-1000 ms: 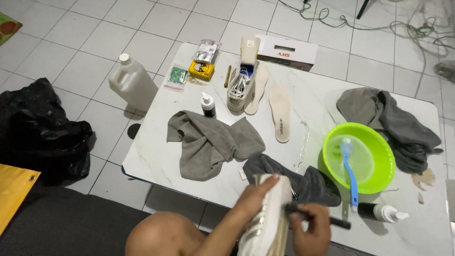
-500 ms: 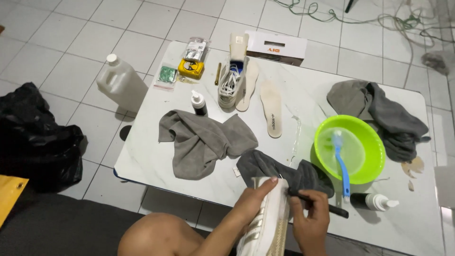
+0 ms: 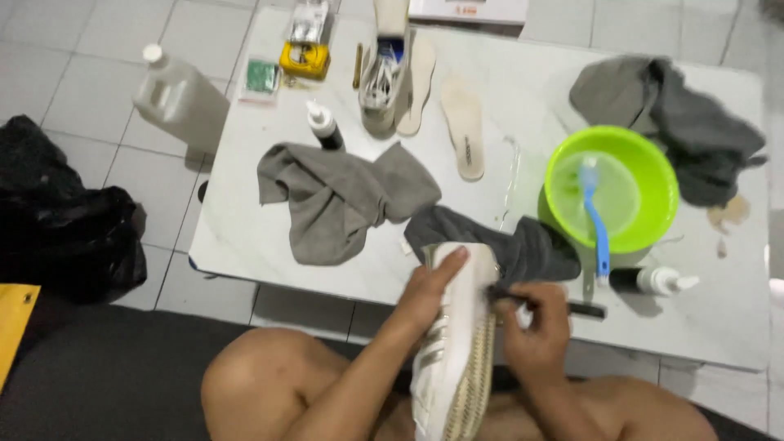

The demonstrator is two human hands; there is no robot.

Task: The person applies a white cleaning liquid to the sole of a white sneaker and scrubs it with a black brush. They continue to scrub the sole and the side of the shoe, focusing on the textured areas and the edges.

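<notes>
My left hand (image 3: 426,290) grips a white sneaker (image 3: 457,343) with a ribbed tan sole, held on edge over my lap at the near side of a white table (image 3: 523,106). My right hand (image 3: 535,331) holds a thin black brush (image 3: 563,305) whose tip touches the sneaker's side. A dark grey cloth (image 3: 523,245) lies on the table just beyond the shoe. A green basin (image 3: 645,163) with water holds a blue brush (image 3: 596,220).
Another grey cloth (image 3: 343,196) lies left of centre, a third (image 3: 670,106) at the back right. A second sneaker (image 3: 385,73), two insoles (image 3: 465,135), small bottles (image 3: 325,126), a white jug (image 3: 180,98) on the floor and a black bag (image 3: 57,229) surround the table.
The view has moved closer and shifted down over the table. My hands keep the sneaker and the brush in about the same grip; the brush tip stays at the shoe's side.
</notes>
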